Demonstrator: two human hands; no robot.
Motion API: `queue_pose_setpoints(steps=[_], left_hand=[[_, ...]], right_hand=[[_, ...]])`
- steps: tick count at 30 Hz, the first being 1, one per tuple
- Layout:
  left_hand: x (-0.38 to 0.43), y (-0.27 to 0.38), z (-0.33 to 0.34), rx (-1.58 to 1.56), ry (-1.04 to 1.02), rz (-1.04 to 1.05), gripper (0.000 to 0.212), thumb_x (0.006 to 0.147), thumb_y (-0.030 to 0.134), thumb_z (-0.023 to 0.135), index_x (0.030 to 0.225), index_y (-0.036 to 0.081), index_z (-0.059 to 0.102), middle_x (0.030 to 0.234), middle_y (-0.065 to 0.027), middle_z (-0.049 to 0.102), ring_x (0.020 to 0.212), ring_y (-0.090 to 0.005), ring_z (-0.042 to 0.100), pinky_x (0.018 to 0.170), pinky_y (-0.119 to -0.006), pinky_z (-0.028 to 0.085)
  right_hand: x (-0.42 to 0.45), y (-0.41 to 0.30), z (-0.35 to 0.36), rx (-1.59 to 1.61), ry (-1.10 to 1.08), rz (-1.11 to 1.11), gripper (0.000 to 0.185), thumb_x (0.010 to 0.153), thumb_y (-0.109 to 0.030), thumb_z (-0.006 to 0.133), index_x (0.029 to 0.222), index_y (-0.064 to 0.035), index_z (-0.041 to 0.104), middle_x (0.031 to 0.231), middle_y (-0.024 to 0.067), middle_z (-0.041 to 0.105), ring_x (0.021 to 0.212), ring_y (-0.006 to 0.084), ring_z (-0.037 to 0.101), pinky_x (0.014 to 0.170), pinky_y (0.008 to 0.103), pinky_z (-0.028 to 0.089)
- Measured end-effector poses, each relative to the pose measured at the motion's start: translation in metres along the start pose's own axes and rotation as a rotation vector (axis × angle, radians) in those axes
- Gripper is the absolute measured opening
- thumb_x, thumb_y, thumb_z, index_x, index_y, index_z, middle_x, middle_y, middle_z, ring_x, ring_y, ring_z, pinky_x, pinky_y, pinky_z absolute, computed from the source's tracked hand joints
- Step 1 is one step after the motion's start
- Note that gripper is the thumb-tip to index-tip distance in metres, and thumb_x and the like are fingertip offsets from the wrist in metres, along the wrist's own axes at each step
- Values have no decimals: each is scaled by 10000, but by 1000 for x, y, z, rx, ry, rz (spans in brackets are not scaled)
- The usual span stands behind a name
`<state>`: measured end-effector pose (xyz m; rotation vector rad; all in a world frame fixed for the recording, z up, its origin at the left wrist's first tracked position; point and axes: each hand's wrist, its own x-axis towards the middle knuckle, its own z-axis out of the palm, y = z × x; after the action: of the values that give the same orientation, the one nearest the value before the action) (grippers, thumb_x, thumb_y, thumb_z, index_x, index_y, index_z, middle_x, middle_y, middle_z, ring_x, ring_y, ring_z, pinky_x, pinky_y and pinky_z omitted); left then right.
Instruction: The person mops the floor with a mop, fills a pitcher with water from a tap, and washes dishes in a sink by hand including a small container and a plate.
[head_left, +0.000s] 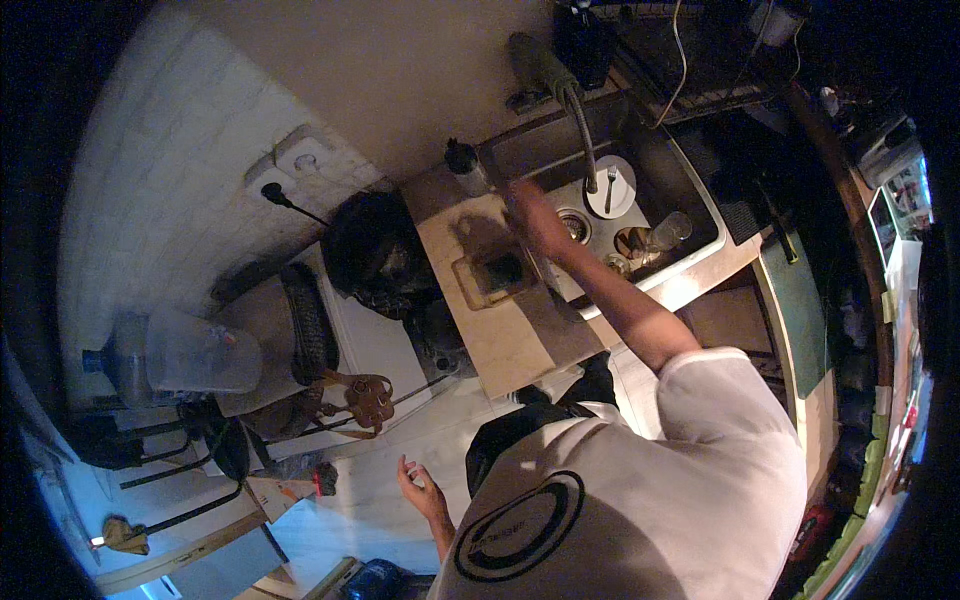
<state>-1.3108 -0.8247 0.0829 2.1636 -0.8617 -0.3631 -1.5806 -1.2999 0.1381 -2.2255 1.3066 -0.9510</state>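
Note:
My right arm reaches over the edge of the sink (711, 259). My right hand (516, 191) is in shadow beside a bottle with a dark top (469, 171); its fingers are unclear, so its hold cannot be told. A square clear container (474, 291) stands on the counter nearby. Inside the sink lie a white plate (622, 196) with a fork (610, 187) on it, a glass (673, 227) and a round dish (632, 242). Above them curves a flexible faucet spout (581, 127). My left hand (422, 486) hangs low over the floor, empty, with its fingers apart and slightly curled.
A dark appliance (375, 251) stands left of the counter, near a wall outlet (304, 161) with a black plug (275, 193). Farther left are a large clear plastic bottle (199, 356) and a brown strapped item (370, 401). A cable (681, 67) hangs beyond the sink.

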Motion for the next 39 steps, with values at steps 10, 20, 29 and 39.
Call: queue_pose_setpoints(steps=[10,20,29,39], left_hand=[[51,28,24,-10,-161,104,422,873,61,554,1286,15,487,1022,-115,556,807,-189,546,759,-316,452],[38,28,53,-183,-193,111,291,857,35,552,1142,-3,593,1017,-130,603,905,-237,580,835,-323,459],[170,300,183,-153,-413,680,257,942,137,546,1147,-14,581,1134,-123,635,1062,-198,587,926,-311,457],[324,421,482,320,-286,1252,336,829,212,646,1141,97,603,1001,-160,654,983,-316,604,876,-414,465]], right_hand=[[-24,-15,25,-312,-745,-477,325,781,-264,587,1069,-127,652,1012,143,659,883,335,651,766,455,533],[-48,19,48,-371,-486,-552,264,791,-213,548,1015,-117,651,993,188,649,816,351,659,707,459,545],[-45,-22,-2,-230,-433,-439,234,783,-152,572,992,-70,635,928,131,650,888,329,636,753,413,536],[-48,93,-122,208,335,283,315,832,-190,610,1080,3,590,1044,208,621,1013,345,599,850,408,492]])
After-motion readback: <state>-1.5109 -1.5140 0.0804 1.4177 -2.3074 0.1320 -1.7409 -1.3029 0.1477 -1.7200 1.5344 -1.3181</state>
